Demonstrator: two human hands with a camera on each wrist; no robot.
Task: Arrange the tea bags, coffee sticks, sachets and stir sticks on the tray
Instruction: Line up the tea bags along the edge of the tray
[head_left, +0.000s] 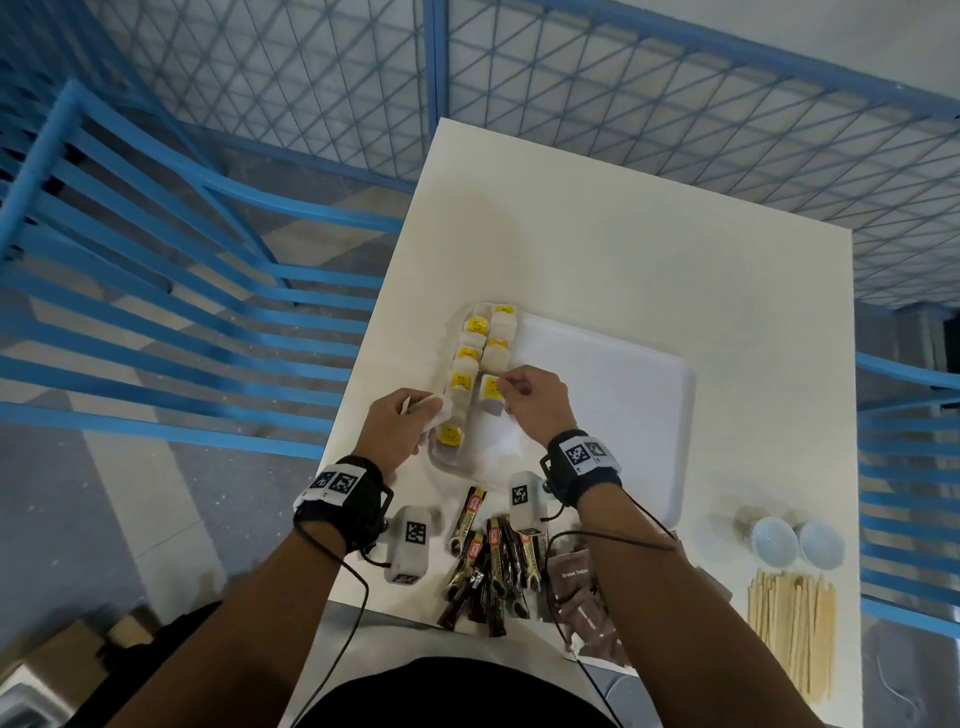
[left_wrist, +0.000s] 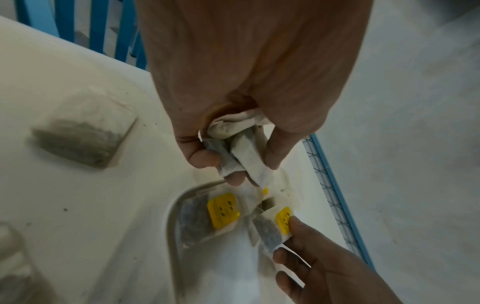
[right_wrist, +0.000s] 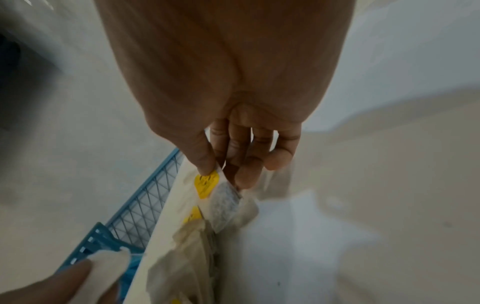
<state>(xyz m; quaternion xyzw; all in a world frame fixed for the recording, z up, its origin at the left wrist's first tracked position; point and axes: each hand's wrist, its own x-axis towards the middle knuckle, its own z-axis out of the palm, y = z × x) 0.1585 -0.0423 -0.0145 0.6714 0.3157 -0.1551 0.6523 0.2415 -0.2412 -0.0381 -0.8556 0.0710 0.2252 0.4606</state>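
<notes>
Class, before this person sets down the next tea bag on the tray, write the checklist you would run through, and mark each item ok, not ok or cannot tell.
1. Right hand pinches a tea bag by its yellow-tag end: ok.
2. Left hand grips spare tea bags ready to pass over: ok.
3. Bare room on the white tray beside the two rows: ok.
4. Rows already laid are straight and even: not ok, they overlap unevenly.
5. Coffee sticks, sachets and stir sticks on the tray: not ok, they lie on the table.
6. Strings untangled between bags: cannot tell.
</notes>
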